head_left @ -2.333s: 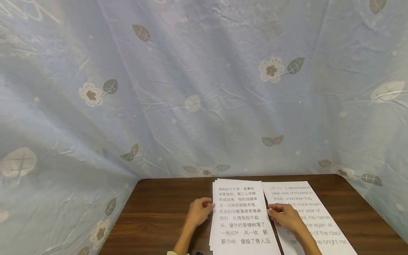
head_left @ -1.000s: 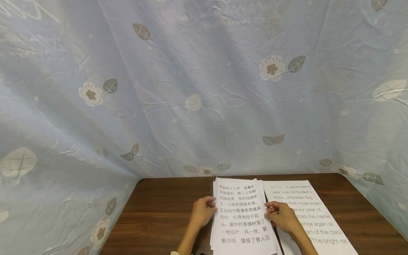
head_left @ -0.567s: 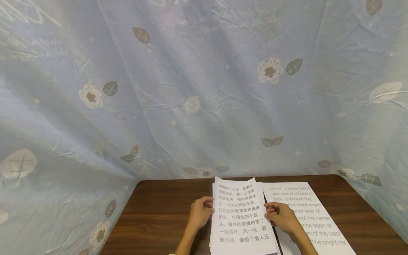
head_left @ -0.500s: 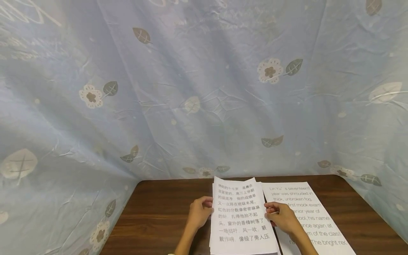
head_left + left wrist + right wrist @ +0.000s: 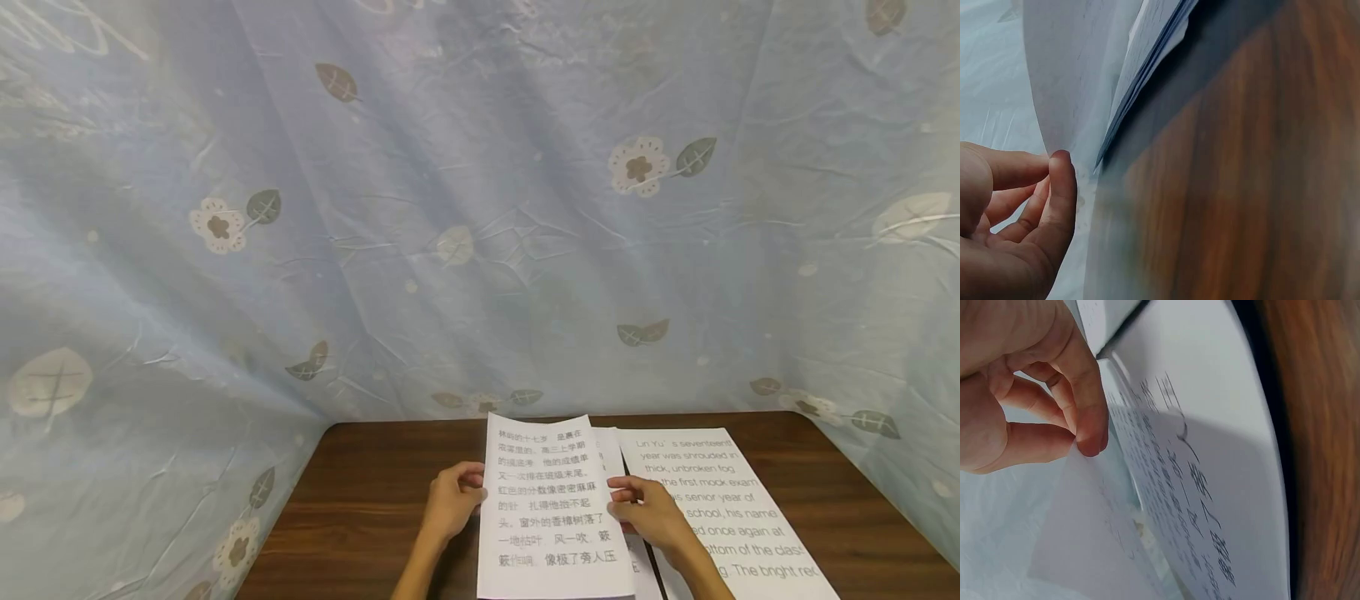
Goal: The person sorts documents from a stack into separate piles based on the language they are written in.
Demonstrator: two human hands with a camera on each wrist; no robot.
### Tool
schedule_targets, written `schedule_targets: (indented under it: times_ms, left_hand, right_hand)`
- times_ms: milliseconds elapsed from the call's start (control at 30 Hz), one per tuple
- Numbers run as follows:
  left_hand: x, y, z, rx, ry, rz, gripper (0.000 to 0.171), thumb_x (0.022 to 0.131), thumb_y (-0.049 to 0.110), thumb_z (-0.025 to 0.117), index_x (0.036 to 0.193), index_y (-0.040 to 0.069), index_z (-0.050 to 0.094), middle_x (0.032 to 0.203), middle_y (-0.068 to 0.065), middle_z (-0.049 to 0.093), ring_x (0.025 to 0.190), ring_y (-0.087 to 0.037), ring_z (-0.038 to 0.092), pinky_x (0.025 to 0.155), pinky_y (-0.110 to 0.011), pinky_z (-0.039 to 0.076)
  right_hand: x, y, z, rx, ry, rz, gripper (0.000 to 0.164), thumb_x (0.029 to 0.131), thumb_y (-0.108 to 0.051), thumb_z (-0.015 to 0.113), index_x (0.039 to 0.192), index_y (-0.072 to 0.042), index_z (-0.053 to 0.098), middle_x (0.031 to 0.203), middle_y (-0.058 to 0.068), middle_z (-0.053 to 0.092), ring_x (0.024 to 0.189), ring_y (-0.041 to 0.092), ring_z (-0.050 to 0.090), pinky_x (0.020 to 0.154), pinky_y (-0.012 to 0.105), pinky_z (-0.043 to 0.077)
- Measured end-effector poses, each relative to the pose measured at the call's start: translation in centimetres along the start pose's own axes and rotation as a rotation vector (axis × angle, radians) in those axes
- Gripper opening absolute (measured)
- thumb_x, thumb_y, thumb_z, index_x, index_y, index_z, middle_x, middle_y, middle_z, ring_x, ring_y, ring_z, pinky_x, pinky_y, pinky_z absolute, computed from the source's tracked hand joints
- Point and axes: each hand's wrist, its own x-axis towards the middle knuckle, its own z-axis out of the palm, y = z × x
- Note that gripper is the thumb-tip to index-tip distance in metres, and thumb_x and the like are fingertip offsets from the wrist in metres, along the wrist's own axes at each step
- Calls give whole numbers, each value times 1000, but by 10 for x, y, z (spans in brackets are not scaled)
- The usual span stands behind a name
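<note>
A white sheet of paper (image 5: 551,517) printed with Chinese characters is held up over a stack of similar sheets (image 5: 611,450). My left hand (image 5: 453,500) pinches its left edge between thumb and finger, which the left wrist view shows closely. On the opposite edge, my right hand (image 5: 651,512) pinches the same sheet. Seen from the right wrist, the raised sheet (image 5: 1091,537) hangs apart from the printed stack (image 5: 1222,431) below. Most of the stack is hidden under the sheet in the head view.
Right of the stack lies a sheet with large English text (image 5: 720,492), partly covered by my right forearm. Everything rests on a dark brown wooden table (image 5: 360,492). A pale blue curtain (image 5: 480,292) with leaves and flowers encloses the table's back and sides.
The top Chinese sheet has come up off the stack, its upper corners curling. Both hands have carried it left, uncovering the stack's right side.
</note>
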Motion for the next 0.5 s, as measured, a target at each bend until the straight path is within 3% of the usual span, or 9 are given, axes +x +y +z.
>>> schedule_targets:
  times_ms: [500]
  left_hand:
    - [-7,-11,-45,52,53,-36,37,90,-8,73,127,-7,71,107,-20,72,84,-17,72,63,-27,63]
  right_hand:
    - [3,-11,45,101,-55,-33,46,91,-1,72,136,8,65,111,15,64,89,23,68,72,34,64]
